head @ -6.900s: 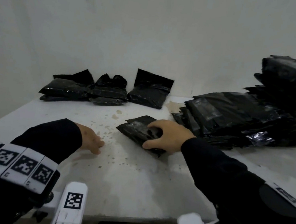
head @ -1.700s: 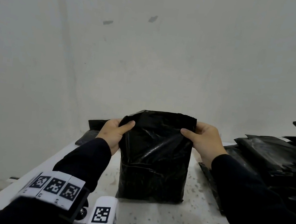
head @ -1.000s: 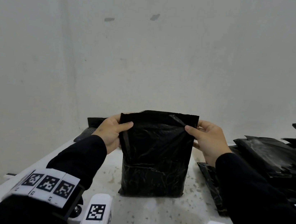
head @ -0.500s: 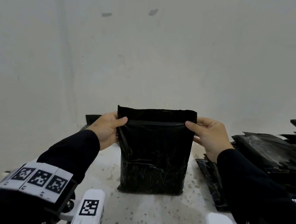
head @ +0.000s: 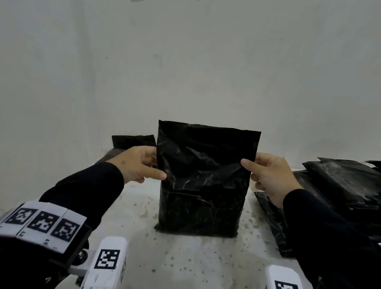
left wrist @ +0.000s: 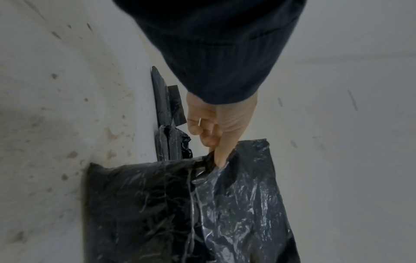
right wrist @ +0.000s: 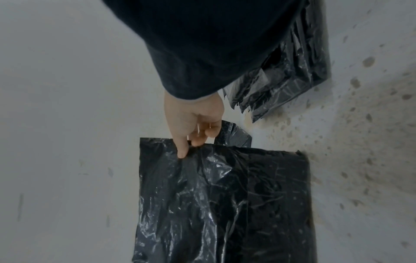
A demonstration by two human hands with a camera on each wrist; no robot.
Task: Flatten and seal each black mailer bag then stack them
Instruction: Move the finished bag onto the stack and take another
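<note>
A black mailer bag (head: pixel 201 184) stands upright on the speckled white table (head: pixel 184 260), its filled lower half bulging and its empty top flap rising above my hands. My left hand (head: pixel 138 164) pinches the bag's left edge about halfway up, thumb on the near face. My right hand (head: pixel 265 173) pinches the right edge at the same height. The left wrist view shows my thumb pressed into the bag (left wrist: pixel 202 204); the right wrist view shows my right thumb on the bag (right wrist: pixel 225 195) as well.
A tall pile of flat black bags (head: pixel 353 187) fills the right side of the table, one bag (head: pixel 269 217) lying under my right forearm. More black bags (head: pixel 134 140) lie behind my left hand against the wall (head: pixel 195 60).
Both hands have slid down the bag's side edges from the top corners to mid-height. The top flap now stands free above them. Much earlier the bag lay flat under my right hand.
</note>
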